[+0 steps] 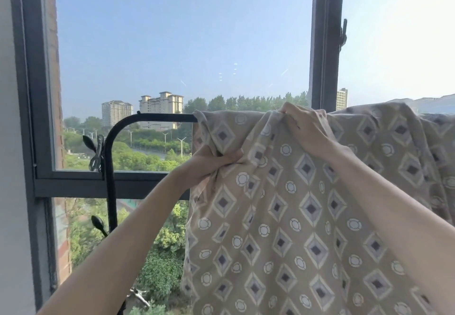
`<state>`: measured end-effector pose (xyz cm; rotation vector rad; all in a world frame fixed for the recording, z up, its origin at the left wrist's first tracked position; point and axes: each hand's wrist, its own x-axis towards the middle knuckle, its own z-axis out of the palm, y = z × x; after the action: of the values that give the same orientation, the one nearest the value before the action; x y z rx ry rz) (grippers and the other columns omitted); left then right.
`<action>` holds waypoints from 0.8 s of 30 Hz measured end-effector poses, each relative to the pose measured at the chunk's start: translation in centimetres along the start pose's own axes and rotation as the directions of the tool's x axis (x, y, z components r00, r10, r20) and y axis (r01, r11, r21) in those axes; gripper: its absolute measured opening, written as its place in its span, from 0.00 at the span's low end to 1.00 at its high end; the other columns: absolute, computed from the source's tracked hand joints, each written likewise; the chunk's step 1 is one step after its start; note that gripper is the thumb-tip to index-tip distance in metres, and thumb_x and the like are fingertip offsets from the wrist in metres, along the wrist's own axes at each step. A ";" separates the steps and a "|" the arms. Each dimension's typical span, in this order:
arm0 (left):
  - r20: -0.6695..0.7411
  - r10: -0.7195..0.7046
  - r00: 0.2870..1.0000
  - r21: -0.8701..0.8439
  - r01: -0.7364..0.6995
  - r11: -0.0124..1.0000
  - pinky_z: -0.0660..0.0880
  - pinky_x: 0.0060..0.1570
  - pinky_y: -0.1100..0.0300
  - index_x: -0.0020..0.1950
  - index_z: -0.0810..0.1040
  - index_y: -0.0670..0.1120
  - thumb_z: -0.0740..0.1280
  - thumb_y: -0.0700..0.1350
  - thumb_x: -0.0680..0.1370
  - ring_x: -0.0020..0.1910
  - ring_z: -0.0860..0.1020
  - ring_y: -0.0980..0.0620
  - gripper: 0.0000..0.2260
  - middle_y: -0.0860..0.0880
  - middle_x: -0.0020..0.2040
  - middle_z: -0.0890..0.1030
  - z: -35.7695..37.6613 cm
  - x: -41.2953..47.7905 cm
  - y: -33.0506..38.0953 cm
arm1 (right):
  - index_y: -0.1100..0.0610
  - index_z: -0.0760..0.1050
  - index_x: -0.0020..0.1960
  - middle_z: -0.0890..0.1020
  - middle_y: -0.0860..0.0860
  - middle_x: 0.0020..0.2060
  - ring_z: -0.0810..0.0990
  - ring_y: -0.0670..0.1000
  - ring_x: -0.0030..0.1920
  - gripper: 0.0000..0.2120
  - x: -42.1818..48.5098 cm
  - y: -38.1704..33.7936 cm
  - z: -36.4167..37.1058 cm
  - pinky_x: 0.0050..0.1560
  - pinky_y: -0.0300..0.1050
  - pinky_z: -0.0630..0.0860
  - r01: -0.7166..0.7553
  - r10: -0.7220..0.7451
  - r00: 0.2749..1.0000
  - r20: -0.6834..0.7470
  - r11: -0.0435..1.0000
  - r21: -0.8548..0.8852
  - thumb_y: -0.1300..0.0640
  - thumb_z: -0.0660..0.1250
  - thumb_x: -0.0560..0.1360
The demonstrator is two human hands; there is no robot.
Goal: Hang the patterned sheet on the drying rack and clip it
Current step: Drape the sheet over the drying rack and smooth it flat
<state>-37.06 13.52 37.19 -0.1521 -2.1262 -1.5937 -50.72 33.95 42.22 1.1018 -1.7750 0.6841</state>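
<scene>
A dark-framed window fills the view, with sky, trees and distant tower blocks beyond the glass. In front of it the patterned sheet, tan with grey diamonds and white circles, is draped over the top bar of the black drying rack and hangs down across the right half of the scene; the bar's left end and its curved upright are bare. The person's right hand sits at the top of the bar, its fingers curled over a fold of the sheet and pinching it there. The left hand is lower and nearer the sheet's left edge, gripping a gathered bunch of cloth just below the bar. A clear clip is fastened to the rack's upright, well apart from the sheet, and a second clip shows lower down beside the upright.
</scene>
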 end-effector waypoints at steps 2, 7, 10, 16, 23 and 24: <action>-0.097 0.008 0.995 -0.012 -0.009 1.000 0.77 0.51 0.59 0.53 0.77 0.46 0.73 0.45 0.71 0.53 0.80 0.49 0.12 0.48 0.51 0.82 -0.3 0.4 0.0 | 0.54 0.72 0.48 0.79 0.42 0.40 0.77 0.52 0.38 0.09 0.0 -0.2 0.2 0.57 0.57 0.67 -0.014 0.014 0.999 -0.043 1.000 0.002 0.55 0.54 0.82; -0.114 0.031 0.993 0.038 -0.027 0.999 0.77 0.44 0.65 0.48 0.76 0.51 0.72 0.45 0.72 0.47 0.80 0.55 0.08 0.53 0.47 0.81 -0.9 0.6 1.5 | 0.54 0.71 0.46 0.75 0.41 0.33 0.74 0.51 0.34 0.10 0.3 -0.9 0.8 0.56 0.56 0.69 -0.068 0.076 0.988 -0.137 0.996 0.062 0.54 0.54 0.82; 0.004 -0.030 1.000 0.015 0.030 0.999 0.77 0.46 0.65 0.54 0.76 0.49 0.72 0.46 0.72 0.50 0.80 0.55 0.13 0.52 0.49 0.82 -0.1 0.7 1.4 | 0.54 0.69 0.46 0.73 0.43 0.29 0.73 0.53 0.32 0.09 0.6 -1.3 1.0 0.52 0.54 0.69 -0.101 0.116 0.979 -0.166 0.990 0.096 0.55 0.53 0.82; 0.087 -0.078 0.993 -0.075 0.084 0.994 0.75 0.58 0.56 0.60 0.77 0.44 0.72 0.47 0.73 0.55 0.80 0.51 0.18 0.47 0.55 0.82 1.9 1.9 0.0 | 0.55 0.69 0.47 0.71 0.44 0.26 0.70 0.51 0.30 0.07 1.0 -1.3 0.9 0.46 0.51 0.66 -0.116 0.128 0.979 -0.159 0.990 0.084 0.56 0.53 0.81; -0.049 -0.029 0.998 0.035 0.031 0.999 0.76 0.50 0.64 0.55 0.79 0.45 0.71 0.46 0.74 0.49 0.80 0.55 0.12 0.53 0.45 0.82 3.9 2.7 -0.6 | 0.55 0.70 0.48 0.72 0.44 0.26 0.72 0.52 0.32 0.09 1.1 -1.1 0.5 0.48 0.51 0.67 -0.158 0.171 0.976 -0.135 0.982 0.100 0.55 0.53 0.81; -0.070 -0.028 0.997 0.021 0.029 0.999 0.77 0.50 0.65 0.53 0.79 0.46 0.70 0.46 0.74 0.49 0.79 0.54 0.09 0.53 0.44 0.81 4.0 2.7 -0.5 | 0.54 0.70 0.48 0.72 0.44 0.26 0.72 0.53 0.32 0.09 1.1 -1.0 0.4 0.48 0.51 0.67 -0.160 0.171 0.977 -0.129 0.983 0.096 0.55 0.53 0.81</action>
<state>-40.86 16.55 37.11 -0.0584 -2.1003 -1.5686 -50.16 32.77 42.99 0.9454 -1.7453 0.9223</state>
